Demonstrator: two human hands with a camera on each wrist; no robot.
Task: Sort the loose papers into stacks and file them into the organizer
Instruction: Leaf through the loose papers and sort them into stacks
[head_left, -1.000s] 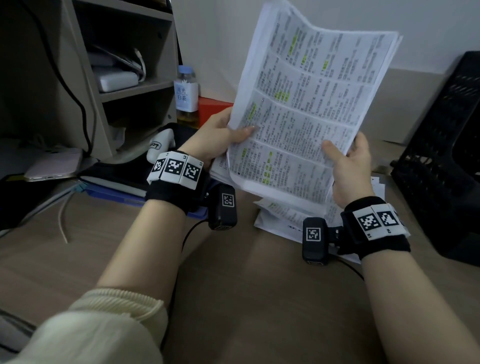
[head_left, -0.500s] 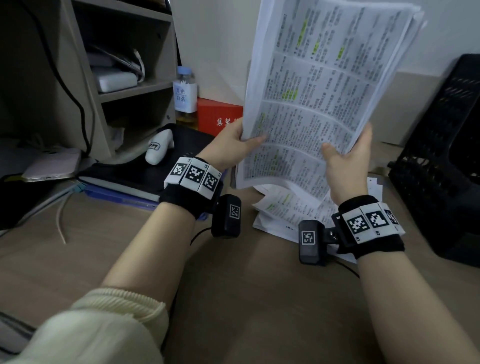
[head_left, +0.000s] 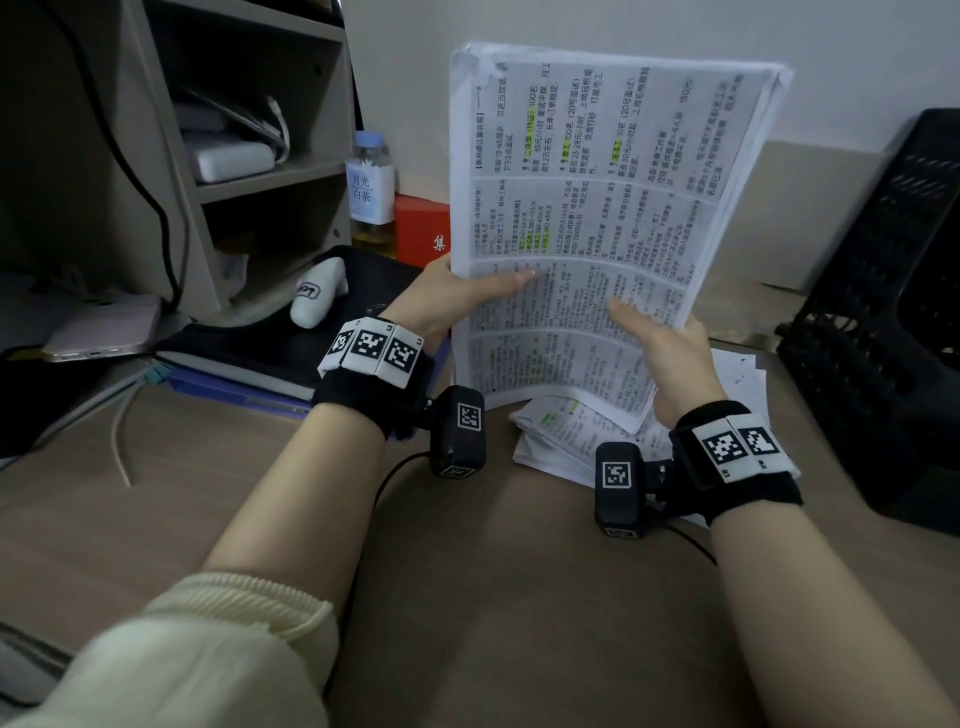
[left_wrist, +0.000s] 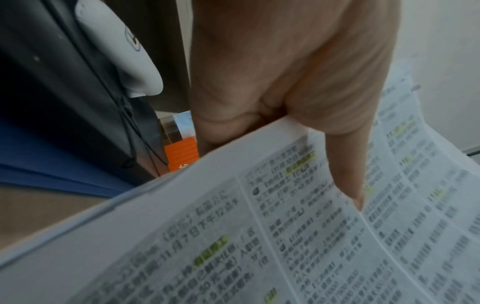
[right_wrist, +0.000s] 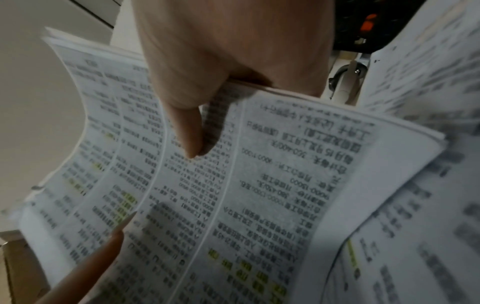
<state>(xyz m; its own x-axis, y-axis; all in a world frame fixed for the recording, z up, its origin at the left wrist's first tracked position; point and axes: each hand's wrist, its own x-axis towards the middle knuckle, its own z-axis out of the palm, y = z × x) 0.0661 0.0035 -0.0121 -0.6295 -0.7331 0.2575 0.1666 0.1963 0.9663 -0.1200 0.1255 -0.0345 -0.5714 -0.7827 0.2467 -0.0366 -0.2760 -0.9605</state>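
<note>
A thick sheaf of printed papers (head_left: 587, 208) with yellow highlights stands nearly upright above the desk. My left hand (head_left: 457, 296) grips its left edge, thumb lying across the front page. My right hand (head_left: 670, 348) grips its lower right edge, thumb on the print. In the left wrist view the sheaf (left_wrist: 285, 236) sits pinched under my left hand (left_wrist: 306, 127); the right wrist view shows the same sheaf (right_wrist: 233, 195) under my right hand (right_wrist: 207, 102). More loose papers (head_left: 566, 431) lie on the desk beneath. A black mesh organizer (head_left: 883, 322) stands at the right.
A grey shelf unit (head_left: 244, 156) holds boxes at the back left. A bottle (head_left: 370, 192) and a red box (head_left: 421, 228) stand by the wall. A white device (head_left: 317, 293) lies on dark folders (head_left: 244, 358). A pink phone (head_left: 104, 327) rests far left.
Both hands have turned the sheaf more upright and squared it, and brought it down a little toward the desk. The grips on its two edges are unchanged.
</note>
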